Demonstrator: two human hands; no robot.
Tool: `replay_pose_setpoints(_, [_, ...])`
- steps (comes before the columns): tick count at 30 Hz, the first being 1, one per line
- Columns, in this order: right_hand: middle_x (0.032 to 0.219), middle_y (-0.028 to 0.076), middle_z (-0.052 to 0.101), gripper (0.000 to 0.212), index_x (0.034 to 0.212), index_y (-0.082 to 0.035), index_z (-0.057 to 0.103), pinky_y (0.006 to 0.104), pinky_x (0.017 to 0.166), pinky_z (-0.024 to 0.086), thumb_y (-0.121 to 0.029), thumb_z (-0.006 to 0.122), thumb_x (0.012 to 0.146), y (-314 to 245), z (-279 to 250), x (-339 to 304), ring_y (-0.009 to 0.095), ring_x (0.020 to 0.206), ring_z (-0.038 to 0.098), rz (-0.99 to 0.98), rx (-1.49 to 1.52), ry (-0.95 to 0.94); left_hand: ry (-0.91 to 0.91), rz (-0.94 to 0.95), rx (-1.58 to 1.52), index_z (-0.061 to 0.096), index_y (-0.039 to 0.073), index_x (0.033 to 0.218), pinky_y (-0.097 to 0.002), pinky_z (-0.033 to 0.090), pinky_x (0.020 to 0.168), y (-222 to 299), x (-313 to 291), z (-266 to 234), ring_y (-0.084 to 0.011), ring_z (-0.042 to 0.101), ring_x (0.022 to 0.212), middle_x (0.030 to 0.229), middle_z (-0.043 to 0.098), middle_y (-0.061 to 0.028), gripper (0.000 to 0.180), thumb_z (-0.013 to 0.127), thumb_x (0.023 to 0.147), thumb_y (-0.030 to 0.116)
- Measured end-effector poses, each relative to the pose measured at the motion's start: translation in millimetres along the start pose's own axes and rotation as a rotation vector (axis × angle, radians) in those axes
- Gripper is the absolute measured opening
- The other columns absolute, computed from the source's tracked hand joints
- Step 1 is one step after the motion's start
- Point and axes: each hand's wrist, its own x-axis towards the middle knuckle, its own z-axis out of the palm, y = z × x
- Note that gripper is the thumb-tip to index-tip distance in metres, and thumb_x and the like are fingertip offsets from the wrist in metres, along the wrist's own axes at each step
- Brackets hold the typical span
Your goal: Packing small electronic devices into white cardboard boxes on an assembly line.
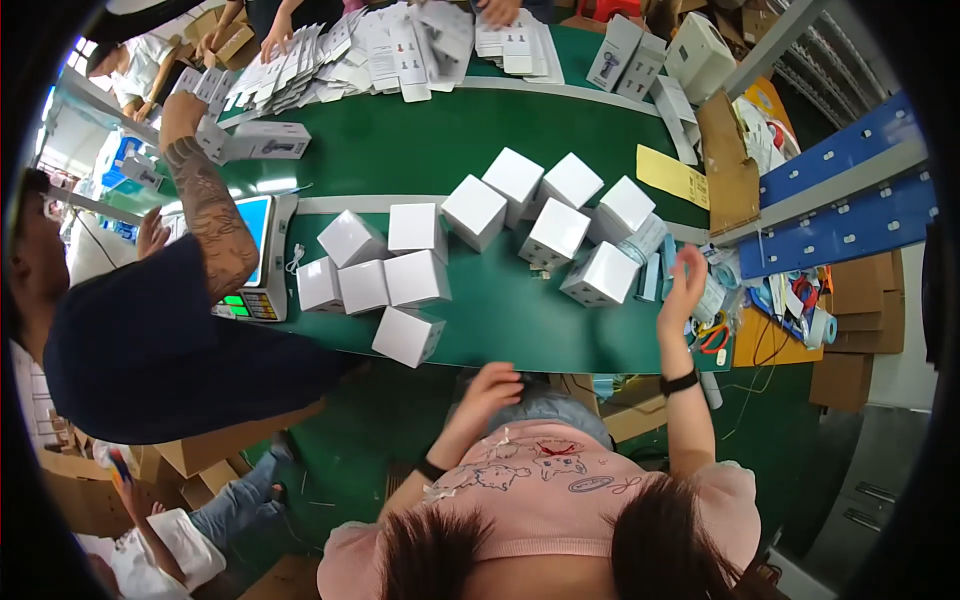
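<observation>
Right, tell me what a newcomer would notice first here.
Probably the white cube-shaped boxes scattered across the middle of the green tabletop. Next comes a co-worker's tattooed forearm at the left, by the digital scale. Then the heap of flat printed white sheets along the table's far side.

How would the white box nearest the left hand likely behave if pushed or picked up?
The white box is probably stiff, given its flat faces and crisp edges. Its cube shape suggests it would slide rather than roll. It sits at the near edge of the green table, so a push toward the person could tip it off.
</observation>
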Motion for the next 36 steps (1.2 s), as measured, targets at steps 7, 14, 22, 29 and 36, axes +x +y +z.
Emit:
replay_pose_setpoints(7, [0.130,0.012,0.040,0.081,0.134,-0.009,0.026,0.0315,0.097,0.035,-0.004,0.070,0.066,74.3,28.2,101.8,0.021,0.119,0.041,0.181,-0.065,-0.744,0.274,0.818,0.884,0.008,-0.006,0.134,-0.0438,0.025,0.103,-12.9,127.0,126.6,-0.0377,0.026,0.124,0.130,0.023,-0.0269,0.116,0.085,0.052,0.023])
replay_pose_setpoints(14, [0.124,0.012,0.047,0.099,0.136,-0.009,0.023,0.0336,0.096,0.037,-0.006,0.080,0.055,78.3,46.8,100.6,0.021,0.117,0.043,0.377,0.045,-0.959,0.418,0.797,0.769,0.020,-0.004,0.129,-0.0423,0.030,0.099,-10.5,175.8,137.2,-0.0390,0.032,0.117,0.123,0.031,-0.0257,0.097,0.080,0.056,0.018])
replay_pose_setpoints(22, [0.125,0.013,0.048,0.092,0.134,-0.004,0.028,0.0336,0.095,0.039,-0.013,0.080,0.059,67.7,85.7,47.7,0.022,0.117,0.045,0.080,-0.027,-1.040,0.470,0.827,0.845,0.030,-0.003,0.123,-0.0409,0.036,0.094,15.8,135.8,58.1,-0.0372,0.041,0.109,0.115,0.039,-0.0226,0.083,0.077,0.057,0.016])
replay_pose_setpoints(29, [0.130,0.019,0.041,0.090,0.136,-0.003,0.025,0.0370,0.096,0.039,-0.012,0.077,0.063,55.5,133.7,-8.5,0.032,0.116,0.046,-0.084,-0.061,-0.968,0.502,0.708,0.646,0.027,-0.004,0.124,-0.0397,0.037,0.092,22.9,119.1,-0.8,-0.0342,0.044,0.112,0.119,0.041,-0.0234,0.088,0.078,0.055,0.014])
replay_pose_setpoints(36, [0.110,0.019,0.057,0.054,0.116,0.000,0.051,0.0387,0.093,0.040,-0.019,0.070,0.069,6.3,115.5,16.2,0.034,0.107,0.052,-0.058,-0.436,-1.163,0.618,0.751,0.685,0.023,-0.005,0.121,-0.0377,0.037,0.092,25.9,98.6,-6.1,-0.0267,0.047,0.107,0.117,0.043,-0.0195,0.089,0.080,0.055,0.011])
